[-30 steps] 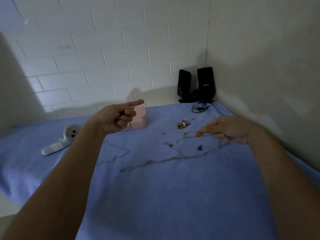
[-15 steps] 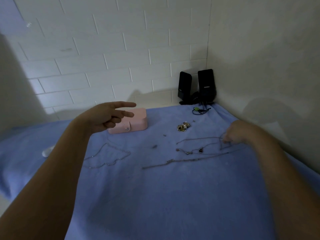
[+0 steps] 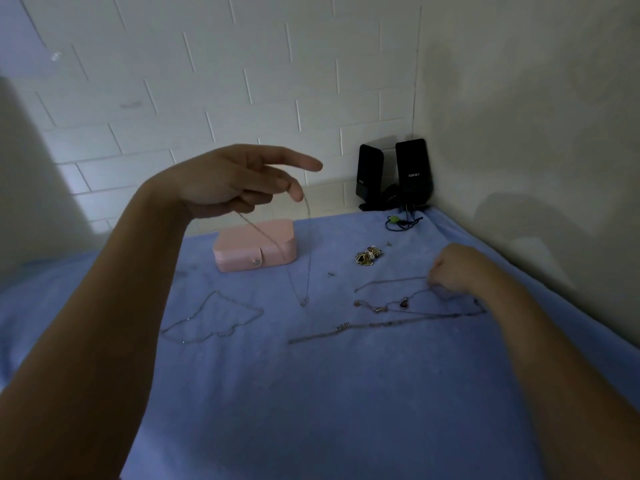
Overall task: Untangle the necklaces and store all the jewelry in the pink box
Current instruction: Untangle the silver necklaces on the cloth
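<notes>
Now left hand (image 3: 228, 181) dangles thin necklace (image 3: 308, 258) vertically, pendant end down.

Fine detail lost to dim light and small size
The jewelry pile (image 3: 368, 255) is too small to sort into pieces; the right hand (image 3: 457, 268) curls over its fingertips, hiding its grip on the chains (image 3: 391, 282); both forearms are cut off below

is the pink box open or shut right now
Shut. The pink box has its lid down flat and the front tab fastened at the snap.
</notes>
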